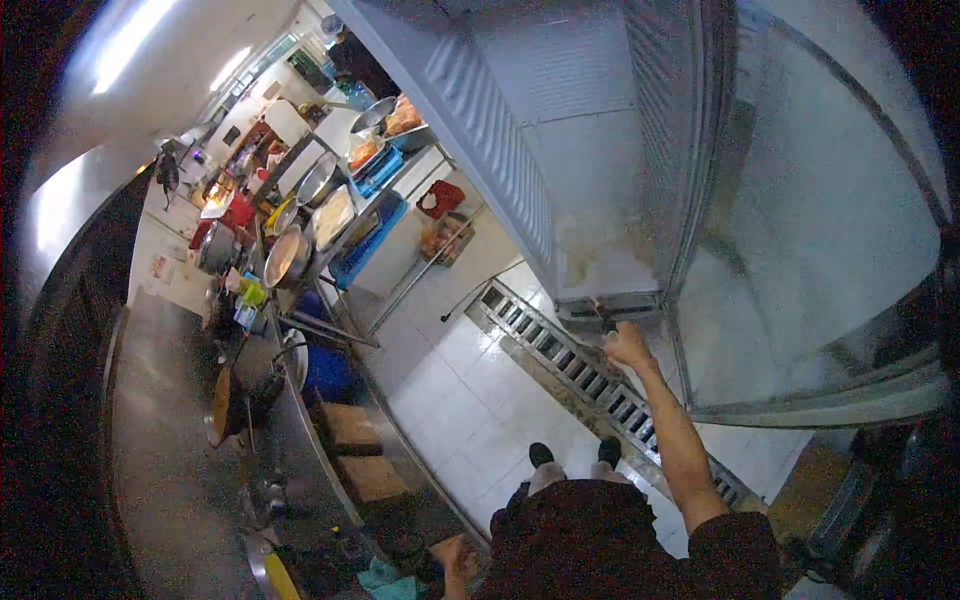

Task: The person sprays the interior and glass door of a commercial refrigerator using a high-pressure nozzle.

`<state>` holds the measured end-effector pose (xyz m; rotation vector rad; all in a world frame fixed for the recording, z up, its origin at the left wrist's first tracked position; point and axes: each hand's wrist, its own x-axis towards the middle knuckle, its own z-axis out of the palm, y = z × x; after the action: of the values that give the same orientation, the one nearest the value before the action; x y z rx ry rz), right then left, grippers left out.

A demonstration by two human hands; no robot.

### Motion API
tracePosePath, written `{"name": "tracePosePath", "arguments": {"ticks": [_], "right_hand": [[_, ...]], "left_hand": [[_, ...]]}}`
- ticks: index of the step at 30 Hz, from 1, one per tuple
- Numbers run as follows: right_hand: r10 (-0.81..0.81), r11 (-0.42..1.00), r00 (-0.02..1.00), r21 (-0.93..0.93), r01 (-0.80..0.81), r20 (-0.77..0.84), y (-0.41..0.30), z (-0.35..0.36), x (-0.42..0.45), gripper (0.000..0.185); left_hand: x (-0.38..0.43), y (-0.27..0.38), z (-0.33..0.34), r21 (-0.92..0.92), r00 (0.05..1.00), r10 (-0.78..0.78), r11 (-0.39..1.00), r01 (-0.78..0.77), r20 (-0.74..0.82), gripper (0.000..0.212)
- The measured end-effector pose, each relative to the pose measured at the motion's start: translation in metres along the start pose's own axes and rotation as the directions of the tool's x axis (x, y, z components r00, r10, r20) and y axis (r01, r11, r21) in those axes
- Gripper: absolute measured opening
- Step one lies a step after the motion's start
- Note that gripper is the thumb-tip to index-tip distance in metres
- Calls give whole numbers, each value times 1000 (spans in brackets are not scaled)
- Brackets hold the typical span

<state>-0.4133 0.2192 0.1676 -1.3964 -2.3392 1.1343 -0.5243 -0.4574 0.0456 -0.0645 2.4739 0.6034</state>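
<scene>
My right hand (628, 346) is stretched forward, closed around a short dark-handled tool (606, 319) at the bottom front edge of an open upright refrigerator (592, 255). The kind of tool is too small to tell. Brownish stains mark the cabinet's pale floor, and its door (817, 262) stands open on the right. My left hand (454, 559) is low in the view by the edge of the steel counter, close to a teal cloth (390, 581). Its fingers are partly dark, and whether it holds anything cannot be told.
A metal floor drain grate (574, 364) runs across the white tiles in front of the refrigerator. Steel counter (172, 420) lies left, with cardboard boxes (371, 478) on a shelf beneath. Farther off are a table with metal bowls (287, 256), blue crates (377, 171), and another person (360, 64).
</scene>
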Motion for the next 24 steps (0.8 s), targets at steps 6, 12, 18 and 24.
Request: {"name": "tracePosePath", "arguments": {"ticks": [6,12,18,24], "right_hand": [[-61,989,992,131,75,-107,29,-15,17,32],[7,1000,995,-8,-8,-99,18,-59,10,33],[-194,976,949,53,213,-248,-36,-91,-18,33],[-181,970,980,152,192,-83,-10,-105,-2,32]], "left_hand": [[7,10,0,-43,923,203,979,-200,326,29],[45,36,27,-894,726,553,82,440,409,31],[63,-10,-17,-738,957,168,672,64,235,32],[47,57,-18,-236,959,76,972,-10,273,35]]}}
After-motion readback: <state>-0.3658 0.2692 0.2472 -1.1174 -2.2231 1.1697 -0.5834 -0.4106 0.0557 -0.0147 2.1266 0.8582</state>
